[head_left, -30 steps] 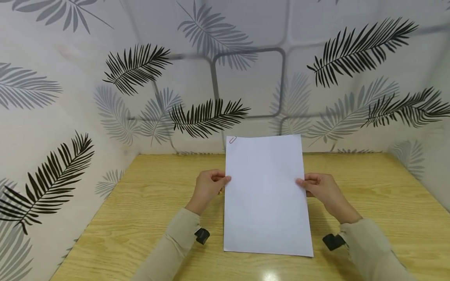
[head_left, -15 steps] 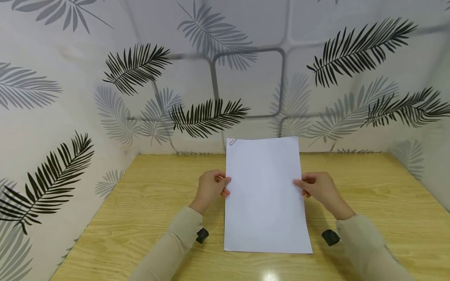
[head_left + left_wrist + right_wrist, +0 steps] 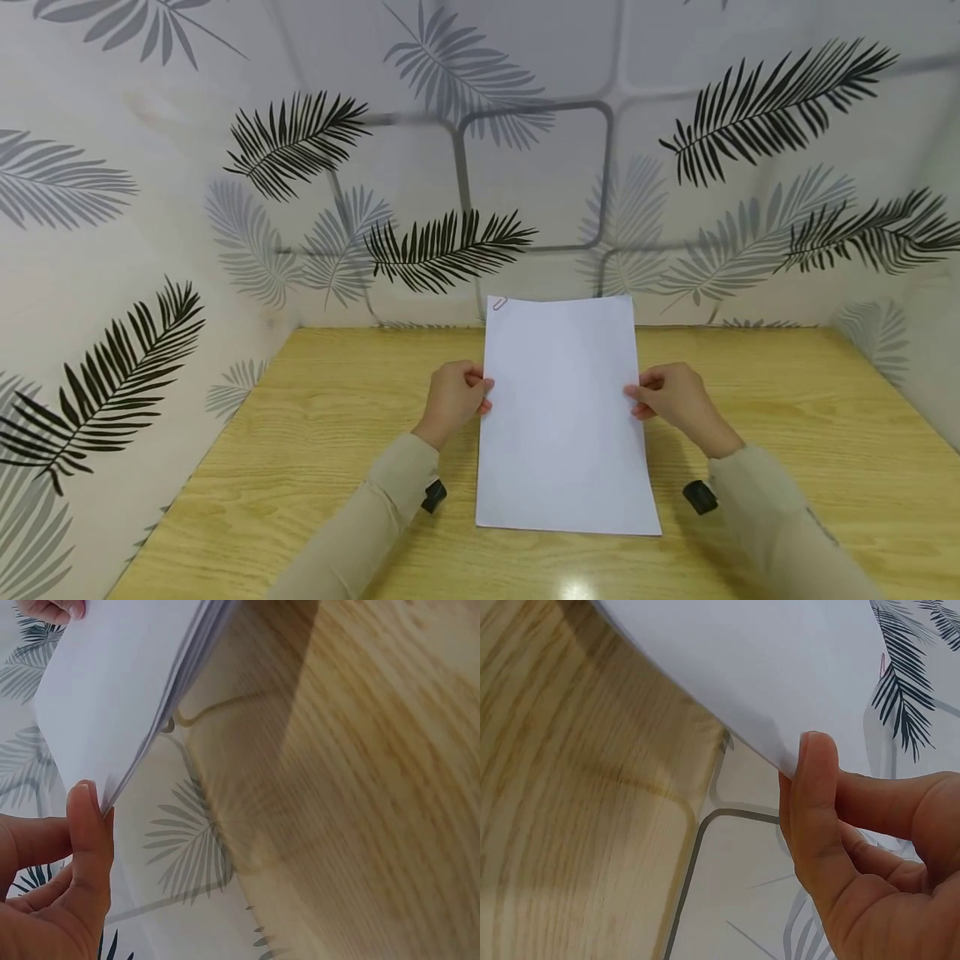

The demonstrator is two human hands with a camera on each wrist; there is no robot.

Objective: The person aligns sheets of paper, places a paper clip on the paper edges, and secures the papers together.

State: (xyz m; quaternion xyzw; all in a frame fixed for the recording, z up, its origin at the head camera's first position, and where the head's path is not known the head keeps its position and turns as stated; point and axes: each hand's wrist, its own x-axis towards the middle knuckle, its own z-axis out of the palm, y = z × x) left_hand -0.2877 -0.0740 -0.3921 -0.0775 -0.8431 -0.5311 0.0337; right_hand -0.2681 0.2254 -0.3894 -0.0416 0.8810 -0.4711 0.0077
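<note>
A stack of white paper sheets (image 3: 562, 417) is held up at a tilt above the table, its blank face toward me. A small red paper clip (image 3: 500, 303) sits at its top left corner. My left hand (image 3: 453, 400) pinches the stack's left edge between thumb and fingers. On the opposite edge, my right hand (image 3: 678, 404) pinches it the same way. Several layered sheet edges of the paper stack (image 3: 176, 679) show in the left wrist view. In the right wrist view, the thumb lies over the front of the paper (image 3: 765, 682), and the fingers are behind it.
A light wood-grain table (image 3: 337, 433) lies under both arms. Behind it stands a wall (image 3: 540, 183) covered with grey and black leaf prints. Black wrist cameras hang below both sleeves, one of them the right camera (image 3: 700, 497).
The paper stack has tilted slightly, its top edge dropping a little and its bottom edge rising. The right hand has shifted slightly left with its edge; both hands keep their hold.
</note>
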